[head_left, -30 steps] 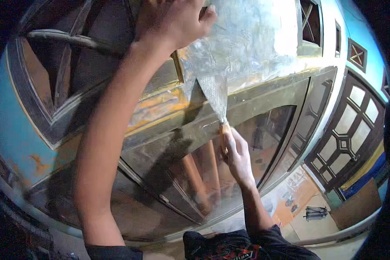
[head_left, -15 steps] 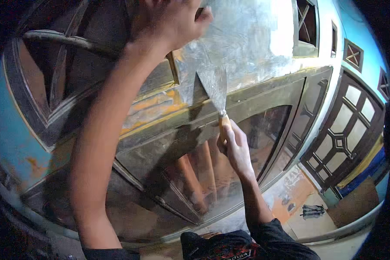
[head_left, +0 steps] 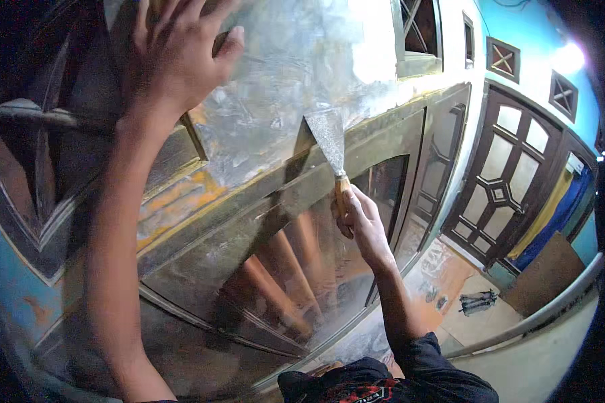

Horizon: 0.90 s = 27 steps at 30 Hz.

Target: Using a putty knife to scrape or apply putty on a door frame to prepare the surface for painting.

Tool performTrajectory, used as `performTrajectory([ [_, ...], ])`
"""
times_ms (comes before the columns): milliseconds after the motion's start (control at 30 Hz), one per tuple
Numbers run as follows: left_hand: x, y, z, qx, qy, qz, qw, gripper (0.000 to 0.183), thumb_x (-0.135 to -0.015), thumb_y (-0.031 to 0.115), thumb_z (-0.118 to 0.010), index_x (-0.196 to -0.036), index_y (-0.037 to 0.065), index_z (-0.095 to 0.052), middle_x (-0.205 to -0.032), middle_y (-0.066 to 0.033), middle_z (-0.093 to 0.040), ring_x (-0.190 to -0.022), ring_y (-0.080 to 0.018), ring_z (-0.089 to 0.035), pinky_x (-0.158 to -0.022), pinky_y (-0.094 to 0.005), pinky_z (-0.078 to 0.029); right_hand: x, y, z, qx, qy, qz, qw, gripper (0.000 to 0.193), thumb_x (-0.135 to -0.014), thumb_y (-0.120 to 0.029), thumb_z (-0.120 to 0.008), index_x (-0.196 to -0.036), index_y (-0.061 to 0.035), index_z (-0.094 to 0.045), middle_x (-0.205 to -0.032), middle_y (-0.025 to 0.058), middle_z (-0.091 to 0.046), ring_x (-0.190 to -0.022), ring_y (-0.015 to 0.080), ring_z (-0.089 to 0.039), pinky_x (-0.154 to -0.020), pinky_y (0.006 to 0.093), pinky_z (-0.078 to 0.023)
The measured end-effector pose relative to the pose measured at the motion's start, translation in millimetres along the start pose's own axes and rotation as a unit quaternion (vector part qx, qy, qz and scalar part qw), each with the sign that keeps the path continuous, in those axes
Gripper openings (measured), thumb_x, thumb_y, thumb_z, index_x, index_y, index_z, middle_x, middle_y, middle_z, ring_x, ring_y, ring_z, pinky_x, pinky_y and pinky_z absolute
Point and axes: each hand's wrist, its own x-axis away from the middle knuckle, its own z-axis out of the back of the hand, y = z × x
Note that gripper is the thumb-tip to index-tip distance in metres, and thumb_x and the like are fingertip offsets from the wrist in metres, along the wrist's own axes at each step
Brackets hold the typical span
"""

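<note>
My right hand is closed around the wooden handle of a scraper with a wide, flared metal blade. The blade points up and lies at or close to the patchy grey-white wall, just above a wooden window frame; exact contact is unclear. Up at the left, my left hand is raised with its fingers spread, beside the dark wooden vent opening. It holds nothing, and the top edge crops some fingertips. Whether its palm presses on the wall cannot be made out.
Orange patches show on the wall beneath the vent. A dark door with pale panes stands at the right, near a brown board and a railing. A folded umbrella-like item lies on the floor. A bright lamp shines upper right.
My view has swung, so the wall and door sit farther left. The scraper is farther right along the wall, away from the vent's corner. My left hand's fingers now show more and look spread.
</note>
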Motion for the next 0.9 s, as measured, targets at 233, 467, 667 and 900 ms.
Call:
performTrajectory([
  [233,-2,6,19,-0.037,-0.03,0.015,0.999,0.05,-0.081,0.028,-0.057,-0.128,0.011,-0.056,-0.148,-0.0158,-0.036,-0.141,-0.0309,-0.024,-0.119,-0.0512,-0.007,-14,-22,9,-0.007,0.002,0.054,0.999,0.032,-0.103,-0.033,-0.043,-0.111,-0.0044,-0.054,-0.075,-0.0077,-0.038,-0.066,0.0026,-0.033,-0.057,0.0189,-0.029],
  [467,-11,-4,16,0.003,0.0,-0.001,1.0,0.054,-0.078,0.028,-0.061,-0.127,0.009,-0.056,-0.141,-0.018,-0.042,-0.137,-0.0345,-0.029,-0.117,-0.0522,-0.014,-57,-64,0,-0.031,-0.003,0.092,0.995,0.032,-0.1,-0.038,-0.048,-0.101,-0.0068,-0.056,-0.065,-0.0065,-0.039,-0.052,0.0027,-0.034,-0.046,0.0205,-0.028],
  [667,-41,5,20,-0.002,-0.031,0.066,0.997,0.066,-0.076,0.028,-0.062,-0.138,0.01,-0.047,-0.152,-0.0181,-0.025,-0.142,-0.0347,-0.018,-0.118,-0.0513,-0.01,-87,-102,8,0.03,-0.01,0.122,0.992,0.048,-0.096,-0.05,-0.049,-0.096,-0.0032,-0.059,-0.061,-0.0037,-0.046,-0.045,0.0034,-0.035,-0.04,0.0214,-0.027],
  [900,-34,-24,-17,-0.113,0.137,-0.065,0.982,0.051,-0.092,0.038,-0.052,-0.142,0.027,-0.044,-0.152,-0.0047,-0.033,-0.141,-0.0266,-0.028,-0.117,-0.051,-0.01,-86,-111,6,0.057,-0.013,0.106,0.993,0.049,-0.097,-0.051,-0.047,-0.097,-0.0029,-0.059,-0.059,-0.0036,-0.043,-0.043,0.0038,-0.035,-0.04,0.0215,-0.026],
])
